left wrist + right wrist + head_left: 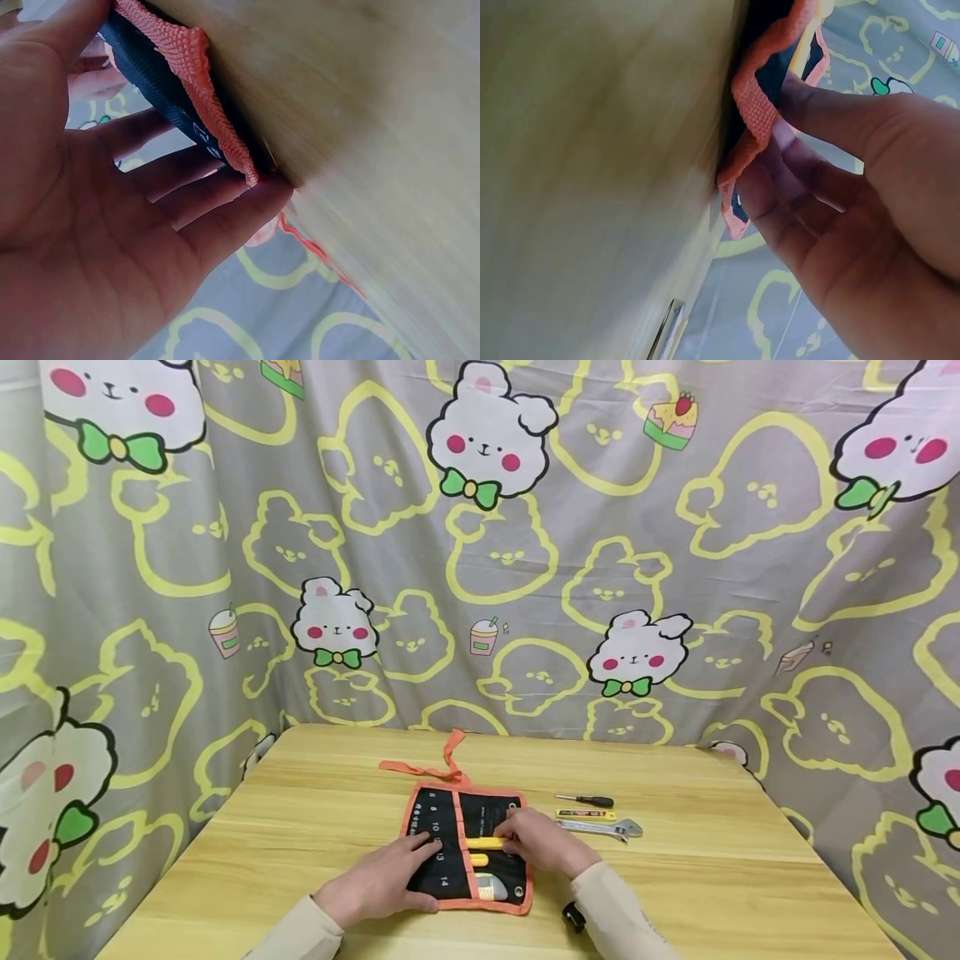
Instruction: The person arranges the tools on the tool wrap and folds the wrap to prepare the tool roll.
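A black tool roll point(491, 807) with orange edging lies unfolded on the table. White numbers run down its left half, where my left hand point(381, 875) rests with its fingers spread. In the left wrist view the left fingers point(225, 225) reach along the roll's orange edge point(199, 82). My right hand point(543, 842) pinches the end of a long yellow tool point(486, 842), whose other end sits in the roll's pocket; its kind is hidden. Below it a shorter yellow handle point(478, 860) and a grey-white tool, perhaps a tape measure point(489, 887), sit in the pockets.
Right of the roll lie a black-handled screwdriver point(588, 800), a narrow yellow box point(585, 815) and an adjustable wrench point(607, 828). Orange ties point(452, 756) trail behind the roll. A small black object point(573, 917) is near my right sleeve. A patterned curtain point(517, 693) hangs behind the wooden table.
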Demonstrator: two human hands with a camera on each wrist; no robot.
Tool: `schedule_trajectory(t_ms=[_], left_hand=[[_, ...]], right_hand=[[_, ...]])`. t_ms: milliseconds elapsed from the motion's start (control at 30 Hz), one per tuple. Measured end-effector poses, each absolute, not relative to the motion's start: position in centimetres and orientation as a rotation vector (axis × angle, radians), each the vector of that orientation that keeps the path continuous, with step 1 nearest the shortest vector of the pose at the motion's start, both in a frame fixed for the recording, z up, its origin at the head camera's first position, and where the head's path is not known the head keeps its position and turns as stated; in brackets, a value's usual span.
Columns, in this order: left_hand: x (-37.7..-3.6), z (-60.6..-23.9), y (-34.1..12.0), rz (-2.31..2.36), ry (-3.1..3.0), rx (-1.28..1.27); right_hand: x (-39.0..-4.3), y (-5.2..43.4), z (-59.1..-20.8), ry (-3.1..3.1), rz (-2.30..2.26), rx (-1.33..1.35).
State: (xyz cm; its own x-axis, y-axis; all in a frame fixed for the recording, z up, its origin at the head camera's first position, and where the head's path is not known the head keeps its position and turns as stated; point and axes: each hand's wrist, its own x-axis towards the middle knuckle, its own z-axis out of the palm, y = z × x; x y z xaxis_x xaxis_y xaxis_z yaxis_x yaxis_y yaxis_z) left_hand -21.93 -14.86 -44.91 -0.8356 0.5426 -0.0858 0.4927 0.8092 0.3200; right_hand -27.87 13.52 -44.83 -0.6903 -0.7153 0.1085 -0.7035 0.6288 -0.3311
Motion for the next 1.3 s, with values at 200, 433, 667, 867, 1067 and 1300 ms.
schedule_trajectory(t_ms=[200, 433, 667, 867, 1067, 1300], left_hand=[[-21.8, -44.8, -14.9, 0.423, 2.828, 0.816], [-21.8, -44.8, -14.9, 0.428, 2.827, 0.815], [-21.8, -44.7, -15.0, 0.423, 2.836, 0.821], [-21.8, -44.7, -14.9, 0.42, 2.831, 0.814], [-21.8, -44.8, -14.8, 0.426, 2.826, 0.821], [-21.9, -44.9, -15.0, 0.462, 2.818, 0.806]], right_hand=[[-27.5, 13.0, -44.7, 2.838, -0.483, -1.199], [-27.4, 12.6, -44.7, 2.853, -0.405, -1.217], [-27.4, 12.3, -44.8, 2.861, -0.417, -1.212], [-27.6, 12.5, -44.8, 2.81, -0.608, -1.084], [-27.8, 13.4, -44.7, 2.737, -0.709, -1.04], [-28.0, 13.4, -44.7, 2.736, -0.685, -1.087]])
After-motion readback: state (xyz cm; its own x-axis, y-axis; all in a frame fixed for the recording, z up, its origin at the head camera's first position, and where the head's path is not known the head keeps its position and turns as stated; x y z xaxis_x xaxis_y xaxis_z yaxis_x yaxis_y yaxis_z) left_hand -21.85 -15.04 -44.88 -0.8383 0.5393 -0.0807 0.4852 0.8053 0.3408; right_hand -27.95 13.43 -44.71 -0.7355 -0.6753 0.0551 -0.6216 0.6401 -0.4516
